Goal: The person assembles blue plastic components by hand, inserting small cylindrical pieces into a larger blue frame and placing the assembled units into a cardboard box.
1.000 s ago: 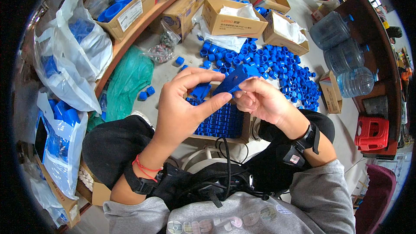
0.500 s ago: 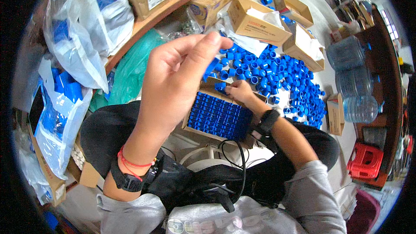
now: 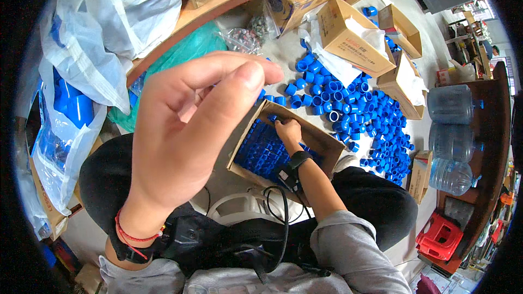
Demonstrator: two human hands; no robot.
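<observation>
My left hand (image 3: pixel 185 125) is raised close in front of me, with thumb and curled fingers closed together; what they hold, if anything, is hidden. Farther off, my right hand (image 3: pixel 289 130) reaches into an open cardboard box (image 3: pixel 321 137) and pinches a blue plastic pipe fitting (image 3: pixel 273 118) near the far wall. Tight rows of blue fittings (image 3: pixel 256 149) fill much of the box, which sits between my legs. My left hand and right forearm cover parts of it.
Loose blue fittings (image 3: pixel 348 106) lie heaped on the floor beyond the box. Cardboard cartons (image 3: pixel 354 38) with white liners stand behind them. Large clear water bottles (image 3: pixel 451 141) and a red plastic stool (image 3: pixel 440 237) are at right, plastic bags (image 3: pixel 98 38) at left.
My right hand has gone down into the box with the blue fitting. My left hand has come nearer and leftward, and the whole view has shifted.
</observation>
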